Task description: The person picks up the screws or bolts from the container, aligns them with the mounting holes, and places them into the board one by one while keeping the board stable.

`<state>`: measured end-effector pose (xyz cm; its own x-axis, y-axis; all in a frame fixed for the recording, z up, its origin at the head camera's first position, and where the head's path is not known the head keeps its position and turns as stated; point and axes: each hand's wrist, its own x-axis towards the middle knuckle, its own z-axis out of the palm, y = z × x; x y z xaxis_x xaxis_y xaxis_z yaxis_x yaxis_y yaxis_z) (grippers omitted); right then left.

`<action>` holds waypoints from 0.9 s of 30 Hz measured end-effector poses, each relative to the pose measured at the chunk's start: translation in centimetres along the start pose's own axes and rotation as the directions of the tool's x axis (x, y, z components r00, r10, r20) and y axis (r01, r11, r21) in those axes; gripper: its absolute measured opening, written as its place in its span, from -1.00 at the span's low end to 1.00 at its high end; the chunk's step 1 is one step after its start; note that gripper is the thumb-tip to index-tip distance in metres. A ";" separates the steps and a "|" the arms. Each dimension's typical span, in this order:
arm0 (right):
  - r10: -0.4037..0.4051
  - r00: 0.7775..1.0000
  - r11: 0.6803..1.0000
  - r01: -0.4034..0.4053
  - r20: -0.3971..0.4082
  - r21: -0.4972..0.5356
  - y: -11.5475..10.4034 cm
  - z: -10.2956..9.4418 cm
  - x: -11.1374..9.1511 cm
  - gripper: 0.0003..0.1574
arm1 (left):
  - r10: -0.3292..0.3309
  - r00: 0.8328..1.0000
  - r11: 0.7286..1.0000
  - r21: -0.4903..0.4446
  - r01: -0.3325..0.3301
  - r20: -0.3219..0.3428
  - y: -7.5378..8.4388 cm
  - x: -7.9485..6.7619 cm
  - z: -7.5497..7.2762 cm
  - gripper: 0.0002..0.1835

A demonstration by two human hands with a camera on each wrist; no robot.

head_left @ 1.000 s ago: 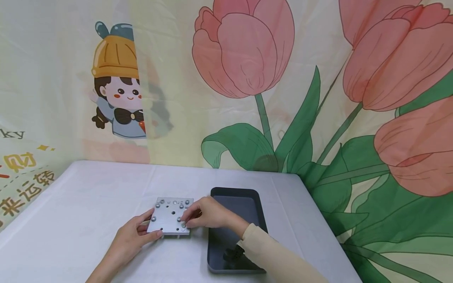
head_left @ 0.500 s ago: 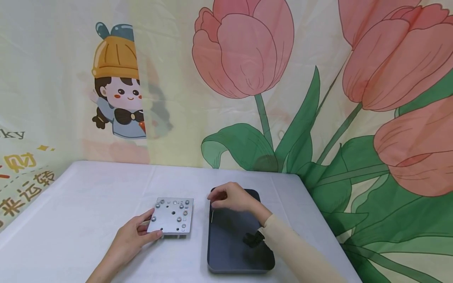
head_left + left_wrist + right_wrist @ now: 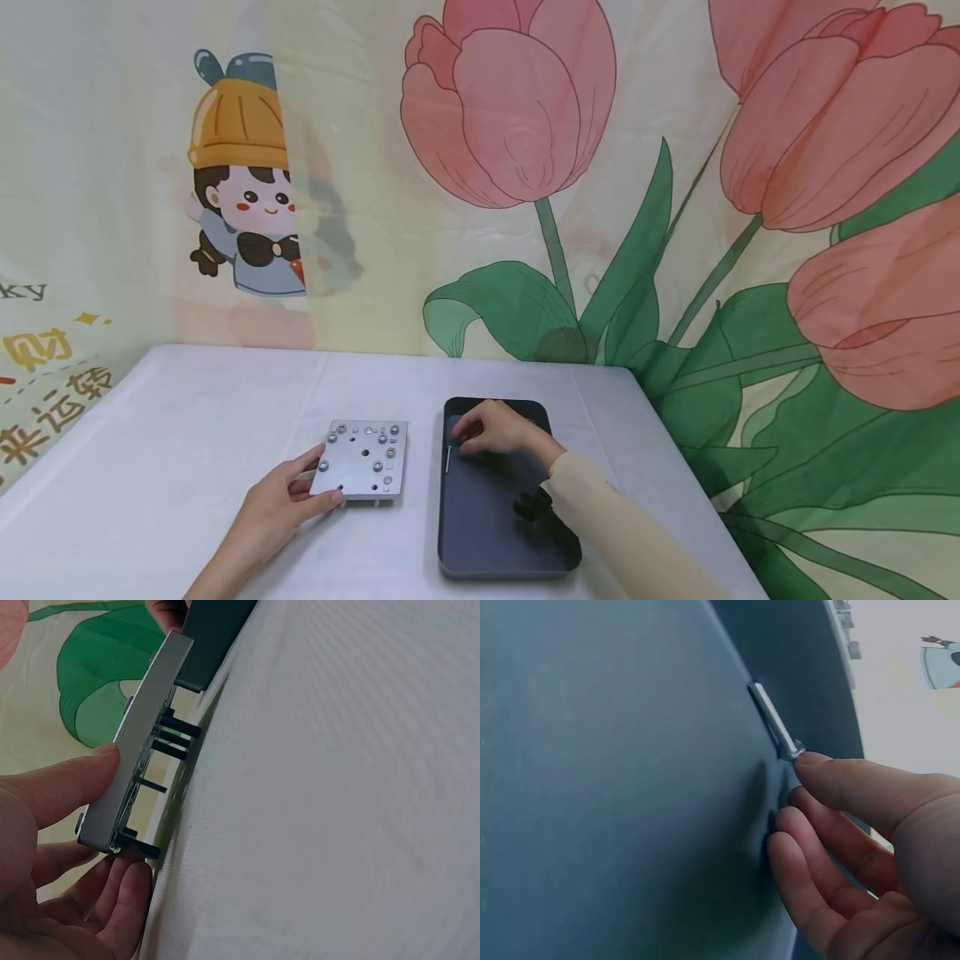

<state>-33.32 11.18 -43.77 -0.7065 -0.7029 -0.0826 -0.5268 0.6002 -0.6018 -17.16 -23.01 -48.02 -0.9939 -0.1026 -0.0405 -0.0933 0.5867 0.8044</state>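
A square silver metal plate (image 3: 360, 458) carries several socket-head bolts, and their threaded shanks stick out below it in the left wrist view. My left hand (image 3: 277, 504) grips its near left corner, thumb on the edge (image 3: 124, 780) and fingers beneath. Inside the dark tray (image 3: 480, 533), a silver bolt (image 3: 772, 716) lies along the left wall. At its head end is the thumb tip of my right hand (image 3: 498, 427), whose other fingers are loosely bent beside it. In the right wrist view no finger shows closed round the bolt from the other side.
The tray's raised rim (image 3: 441, 500) stands to the right of the plate. A white cloth covers the table (image 3: 217, 417), and a curtain (image 3: 360, 167) printed with tulips hangs behind its far edge.
My right hand has gone from the plate's right side over to the tray, then shifted slightly right and lower. The bolt in the tray appears unmoved over the last half second. My left hand stays put.
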 end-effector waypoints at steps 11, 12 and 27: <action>0.049 0.999 0.998 -0.049 0.017 -0.026 -0.6 1.1 0.5 -0.86 | -0.002 1.000 1.000 -0.030 0.002 -0.005 0.0 -0.1 0.1 0.10; 0.047 0.999 0.998 -0.047 0.021 -0.035 -0.7 1.1 0.5 -0.87 | -0.004 1.000 0.999 -0.035 0.004 -0.005 0.0 -0.1 0.0 0.09; 0.017 0.991 1.000 -0.014 0.133 -0.022 -0.7 1.0 0.3 -0.90 | -0.011 1.000 0.999 -0.039 0.011 0.003 -0.2 0.0 0.1 0.11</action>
<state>-32.66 10.20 -44.22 -0.6463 -0.7370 -0.1976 -0.5272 0.6185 -0.5827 -17.12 -23.06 -48.21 -0.9930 -0.1063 -0.0513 -0.1020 0.5541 0.8262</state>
